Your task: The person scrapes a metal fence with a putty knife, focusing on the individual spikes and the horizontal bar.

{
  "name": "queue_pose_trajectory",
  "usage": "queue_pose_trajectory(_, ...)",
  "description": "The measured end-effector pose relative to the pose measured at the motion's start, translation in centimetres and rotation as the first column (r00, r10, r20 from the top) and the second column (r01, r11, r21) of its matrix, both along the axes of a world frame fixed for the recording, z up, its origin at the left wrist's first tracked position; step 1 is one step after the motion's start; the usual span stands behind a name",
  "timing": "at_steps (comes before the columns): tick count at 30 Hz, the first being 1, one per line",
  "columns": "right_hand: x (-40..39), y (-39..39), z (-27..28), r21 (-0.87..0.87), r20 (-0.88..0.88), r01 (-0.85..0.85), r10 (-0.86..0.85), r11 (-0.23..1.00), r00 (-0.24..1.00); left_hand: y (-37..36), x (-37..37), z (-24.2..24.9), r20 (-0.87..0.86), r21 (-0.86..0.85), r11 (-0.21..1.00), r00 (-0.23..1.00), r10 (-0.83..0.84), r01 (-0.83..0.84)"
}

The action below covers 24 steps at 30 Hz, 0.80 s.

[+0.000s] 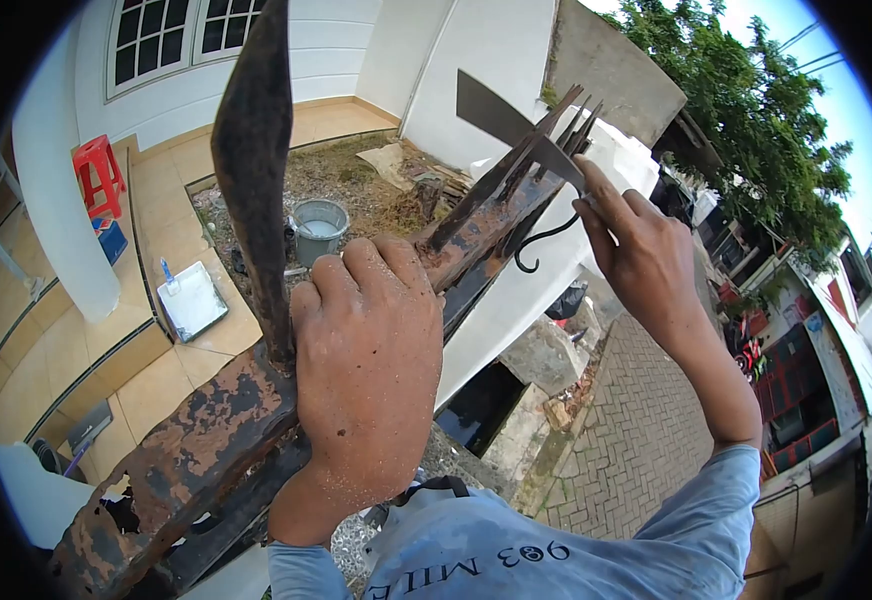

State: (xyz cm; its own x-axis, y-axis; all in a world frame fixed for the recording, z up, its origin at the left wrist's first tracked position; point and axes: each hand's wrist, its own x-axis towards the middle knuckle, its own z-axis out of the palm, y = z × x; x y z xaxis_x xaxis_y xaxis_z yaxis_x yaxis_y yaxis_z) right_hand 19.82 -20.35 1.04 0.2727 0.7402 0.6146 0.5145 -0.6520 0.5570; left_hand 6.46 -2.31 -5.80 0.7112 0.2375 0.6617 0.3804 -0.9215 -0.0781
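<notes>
Head view, looking down from atop a rusted iron fence rail [206, 430] running from 7 o'clock up toward 1 o'clock, paint flaking off in patches. Tall spear-shaped picket [253, 150] rising at 11 o'clock, a cluster of thin pointed spikes [556, 135] at 1 o'clock. Left hand [371, 375] at centre, grip clenched over the rail just beside the picket's base. Right hand [641, 250] at 2 o'clock, grip closed on the handle of a flat metal scraper [501, 120], blade laid against the spikes. Far below at 10 o'clock: tiled yard, grey bucket [319, 228], white paint tray [192, 300], red stool [99, 175]; brick paving at 5 o'clock. Judged risks: scraper blade skidding off the flaking rust and carrying the right hand onto the spike points; loose flakes giving way under the left hand's hold, costing balance at this height; the scraper dropping to the paving below.
</notes>
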Motion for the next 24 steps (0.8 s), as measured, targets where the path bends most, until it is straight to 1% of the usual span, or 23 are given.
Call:
queue_pose_trajectory(1,0.0,-0.1,-0.7,-0.083,-0.024,0.009,-0.011,0.997,1.000,0.1,0.0,0.1,-0.008,0.006,1.000,1.000,0.008,-0.008)
queue_pose_trajectory(2,0.0,-0.1,-0.2,-0.065,-0.052,0.003,-0.006,0.998,0.999,0.1,0.1,0.1,0.003,0.012,1.000,1.000,0.006,-0.006)
queue_pose_trajectory(3,0.5,-0.3,0.2,0.049,-0.059,-0.041,0.044,0.998,0.997,0.1,0.1,0.1,0.013,0.016,1.000,1.000,0.003,-0.004)
queue_pose_trajectory(5,0.9,-0.4,0.2,0.132,-0.017,-0.091,0.094,0.987,0.995,0.0,0.0,-0.1,0.011,0.025,1.000,1.000,0.011,-0.011)
queue_pose_trajectory(7,0.7,-0.8,-1.0,-0.016,-0.047,-0.028,0.027,0.999,0.999,0.1,0.1,-0.2,-0.002,0.067,0.997,0.999,0.041,-0.041)
queue_pose_trajectory(8,0.6,-0.8,-0.4,-0.033,-0.040,-0.047,0.045,0.998,0.998,0.2,0.1,-0.1,0.005,0.054,0.998,1.000,0.028,-0.028)
queue_pose_trajectory(9,0.7,-0.8,0.1,0.070,-0.042,-0.052,0.055,0.996,0.998,0.2,0.0,0.0,0.013,0.042,0.999,1.000,0.014,-0.015)
queue_pose_trajectory(11,1.1,-0.4,0.0,0.166,-0.059,-0.103,0.114,0.981,0.992,0.0,0.0,-0.1,0.007,0.028,1.000,1.000,0.008,-0.008)
queue_pose_trajectory(13,0.8,-0.4,-2.1,-0.069,-0.084,-0.013,0.007,0.998,0.996,0.0,0.1,-0.1,0.002,0.050,0.998,0.999,0.039,-0.039)
queue_pose_trajectory(14,0.4,-0.1,-1.9,-0.098,-0.095,0.019,-0.028,0.995,0.995,0.0,0.1,0.0,0.003,0.039,0.999,1.000,0.028,-0.028)
queue_pose_trajectory(17,-0.3,1.0,-1.2,0.053,-0.064,0.056,-0.052,0.997,0.997,0.0,-0.1,0.0,0.002,0.003,1.000,1.000,0.005,-0.005)
queue_pose_trajectory(18,-0.8,1.4,-1.8,-0.020,-0.082,0.091,-0.092,0.996,0.992,0.1,-0.1,-0.1,0.006,0.006,1.000,1.000,0.003,-0.003)
queue_pose_trajectory(19,-0.9,1.4,-2.5,-0.121,-0.121,0.086,-0.101,0.989,0.987,0.1,0.0,0.0,0.015,0.015,1.000,1.000,-0.001,0.001)
queue_pose_trajectory(21,-1.2,1.7,-1.9,-0.016,-0.168,0.099,-0.101,0.995,0.981,0.1,0.1,-0.1,0.035,0.022,1.000,0.999,0.005,-0.006)
queue_pose_trajectory(22,-1.3,1.8,-2.1,-0.003,-0.147,0.099,-0.098,0.995,0.984,0.1,0.2,-0.1,0.045,0.020,1.000,0.999,0.010,-0.011)
queue_pose_trajectory(24,-1.4,2.2,-3.0,0.021,-0.111,0.096,-0.093,0.995,0.989,0.1,0.1,-0.2,0.011,0.048,0.998,0.999,0.031,-0.031)
